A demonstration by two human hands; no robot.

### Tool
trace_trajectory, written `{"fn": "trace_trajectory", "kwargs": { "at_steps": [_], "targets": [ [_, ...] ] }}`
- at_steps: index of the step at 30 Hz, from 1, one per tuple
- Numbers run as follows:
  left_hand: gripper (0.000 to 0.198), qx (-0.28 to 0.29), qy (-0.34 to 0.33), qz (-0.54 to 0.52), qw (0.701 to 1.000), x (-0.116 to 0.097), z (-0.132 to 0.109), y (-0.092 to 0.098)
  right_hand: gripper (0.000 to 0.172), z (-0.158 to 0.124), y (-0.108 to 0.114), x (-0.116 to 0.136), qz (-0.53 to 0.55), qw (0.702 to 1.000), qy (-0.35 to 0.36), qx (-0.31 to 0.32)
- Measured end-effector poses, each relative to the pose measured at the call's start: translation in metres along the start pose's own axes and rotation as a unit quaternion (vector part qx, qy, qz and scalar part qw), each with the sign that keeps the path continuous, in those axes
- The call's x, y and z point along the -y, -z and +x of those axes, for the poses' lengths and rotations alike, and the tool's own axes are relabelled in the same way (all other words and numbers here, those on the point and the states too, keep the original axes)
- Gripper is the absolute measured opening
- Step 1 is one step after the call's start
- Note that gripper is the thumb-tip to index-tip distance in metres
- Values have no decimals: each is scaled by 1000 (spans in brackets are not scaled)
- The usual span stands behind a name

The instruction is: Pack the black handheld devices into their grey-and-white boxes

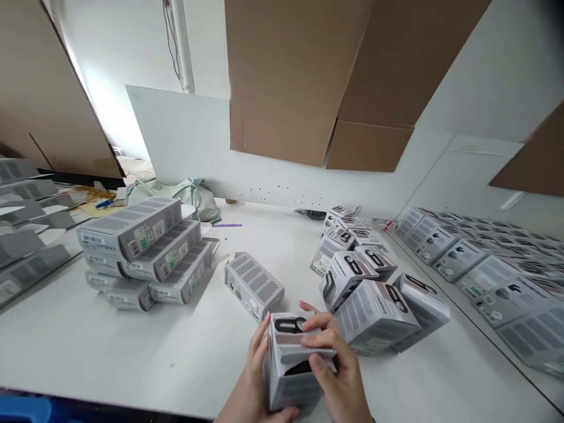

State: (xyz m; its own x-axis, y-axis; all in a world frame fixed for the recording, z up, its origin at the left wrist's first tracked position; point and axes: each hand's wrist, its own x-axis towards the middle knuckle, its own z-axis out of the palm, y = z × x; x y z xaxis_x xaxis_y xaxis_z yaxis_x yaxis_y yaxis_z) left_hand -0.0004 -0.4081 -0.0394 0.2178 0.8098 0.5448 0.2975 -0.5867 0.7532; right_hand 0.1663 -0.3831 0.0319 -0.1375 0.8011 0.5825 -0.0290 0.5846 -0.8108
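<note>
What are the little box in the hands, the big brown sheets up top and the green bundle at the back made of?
The box looks like thin printed card, smooth and faintly glossy, with a folding top flap. The brown sheets seem corrugated cardboard: matt, with creased fold lines. The green bundle is probably soft cloth; it sags in wrinkles.

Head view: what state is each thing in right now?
held box, upright, top flap not fully shut.
left hand, gripping the held box's side.
right hand, fingers on the flap.
lone box, closed, lying flat.
left stack, closed, neatly stacked.
right pile, closed, jumbled.
</note>
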Motion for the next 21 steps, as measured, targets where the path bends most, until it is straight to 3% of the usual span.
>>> {"fn": "trace_trajectory", "kwargs": {
  "at_steps": [2,3,5,6,7,10,13,16,18,19,21],
  "targets": [
    [95,33,47,-40,998,3,-14,7,23,2,-5,0,30,999,-12,6],
    [93,31,68,-51,996,5,-23,14,37,3,-7,-1,52,998,-14,15],
    [87,-16,102,-45,994,8,-42,31,68,5,-12,-4,92,995,-15,24],
    [84,-60,114,-31,991,10,-50,41,76,5,-14,-8,108,994,-14,22],
    [80,-110,130,-14,985,10,-57,51,74,5,-17,-12,118,993,-17,23],
    [63,-225,198,41,953,6,-63,80,49,3,-25,-29,136,987,-64,52],
    [52,-203,237,95,945,0,-50,103,38,-3,-37,-42,150,979,-104,89],
    [47,-169,231,188,940,1,-34,137,36,-8,-46,-47,135,972,-114,154],
    [43,-219,203,282,911,1,-25,175,34,-11,-48,-49,113,964,-122,210],
    [41,-270,179,338,884,-1,-21,199,33,-13,-48,-50,101,960,-122,230],
    [39,-357,173,465,791,-9,-12,254,34,-16,-47,-55,76,962,-108,238]
  ]
}}
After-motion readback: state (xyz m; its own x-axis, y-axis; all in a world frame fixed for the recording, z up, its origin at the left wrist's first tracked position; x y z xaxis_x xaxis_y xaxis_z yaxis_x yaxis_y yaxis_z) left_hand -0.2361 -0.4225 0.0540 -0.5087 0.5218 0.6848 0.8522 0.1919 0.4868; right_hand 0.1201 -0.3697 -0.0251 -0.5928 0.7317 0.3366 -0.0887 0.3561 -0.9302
